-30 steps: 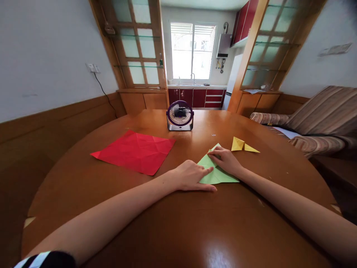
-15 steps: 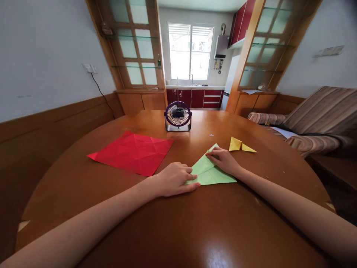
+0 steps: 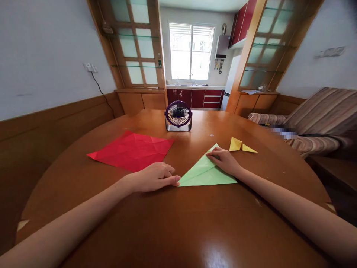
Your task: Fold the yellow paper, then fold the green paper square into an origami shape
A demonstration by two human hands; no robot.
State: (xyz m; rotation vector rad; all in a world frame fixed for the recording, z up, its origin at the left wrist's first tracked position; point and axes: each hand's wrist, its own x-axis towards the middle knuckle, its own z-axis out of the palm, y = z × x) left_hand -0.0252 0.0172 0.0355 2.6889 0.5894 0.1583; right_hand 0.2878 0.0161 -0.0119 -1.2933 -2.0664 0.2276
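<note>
A light green sheet of origami paper (image 3: 205, 175), folded into a triangle with a crease across it, lies flat on the table in front of me. At its left point is my left hand (image 3: 154, 176), fingers curled and the thumb at the very tip of the paper. My right hand (image 3: 223, 159) is closed at the upper left edge, its fingertips pinching or pressing the fold near the top corner. Beyond the right hand sits a small folded yellow paper piece (image 3: 236, 144). A creased red paper sheet (image 3: 134, 149) is spread out to the left, partly behind my left hand.
A small purple desk fan (image 3: 178, 115) stands on the far side of the round wooden table (image 3: 178, 230). To the right is a striped armchair (image 3: 320, 111). Cabinets and a kitchen window (image 3: 191, 52) are farther back.
My left hand has slid left along the green paper to its left tip, uncovering more of the lower edge. The right hand has stayed in place.
</note>
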